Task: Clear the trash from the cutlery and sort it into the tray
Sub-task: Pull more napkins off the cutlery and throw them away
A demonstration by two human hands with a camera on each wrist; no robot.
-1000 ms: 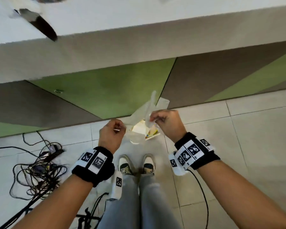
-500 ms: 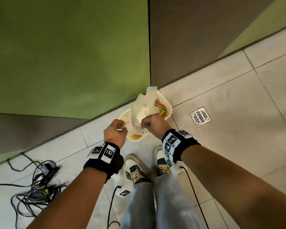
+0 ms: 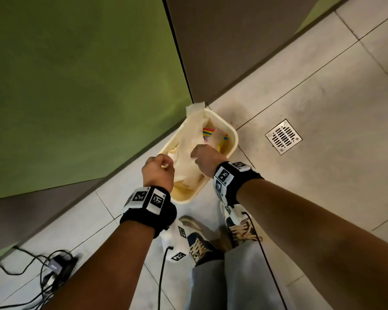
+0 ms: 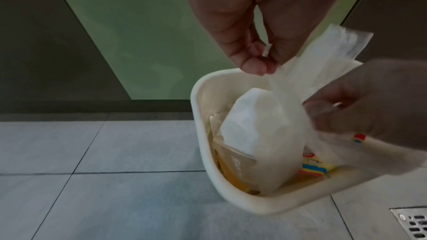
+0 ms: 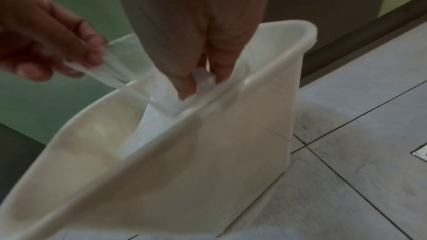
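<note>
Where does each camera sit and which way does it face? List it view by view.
Head: worn high, looking down at the bin on the floor; both forearms, legs and shoes show.
Left wrist: looks along the left hand at the wrapper it pinches; the right hand enters too.
Right wrist: looks along the right hand down into the bin; the left hand enters at left.
All three share bin, wrapper and both hands.

hands: two, left hand (image 3: 158, 173) at 9 o'clock of right hand (image 3: 207, 161)
plastic wrappers held: one (image 4: 307, 72)
bins: one (image 3: 230, 130)
floor drains: one (image 3: 283, 136), 3 o'clock of bin
shoes: two (image 3: 199, 240)
</note>
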